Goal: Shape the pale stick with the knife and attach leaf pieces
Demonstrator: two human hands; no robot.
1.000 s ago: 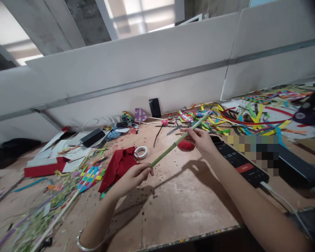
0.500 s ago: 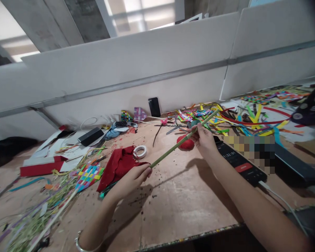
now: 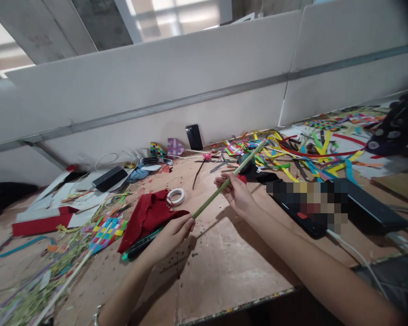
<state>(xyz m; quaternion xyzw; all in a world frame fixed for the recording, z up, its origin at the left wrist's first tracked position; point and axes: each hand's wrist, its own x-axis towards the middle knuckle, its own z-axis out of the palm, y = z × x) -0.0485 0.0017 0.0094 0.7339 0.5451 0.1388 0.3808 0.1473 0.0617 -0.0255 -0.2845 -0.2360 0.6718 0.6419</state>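
Observation:
A thin green stick (image 3: 213, 195) slants up to the right above the table. My left hand (image 3: 177, 232) pinches its lower end. Farther up, my right hand (image 3: 237, 192) holds it between thumb and fingers, with the upper length reaching past toward the paper strips. Red cloth (image 3: 146, 213) lies just left of my left hand, partly over a dark, green-tipped tool (image 3: 141, 244). A roll of white tape (image 3: 176, 196) touches the cloth. Behind my right hand a red object (image 3: 242, 179) is mostly hidden.
Colourful strips (image 3: 313, 154) spread along the back right. A phone (image 3: 301, 215) and a dark power bank (image 3: 367, 206) with cables lie at the right. Another phone (image 3: 194, 137) leans against the partition. Woven paper (image 3: 108, 232) and shavings (image 3: 51, 276) cover the left.
My right hand has slid down the stick toward my left hand, leaving more of the upper end bare. The view has shifted slightly right, and the right phone's screen has gone mostly dark.

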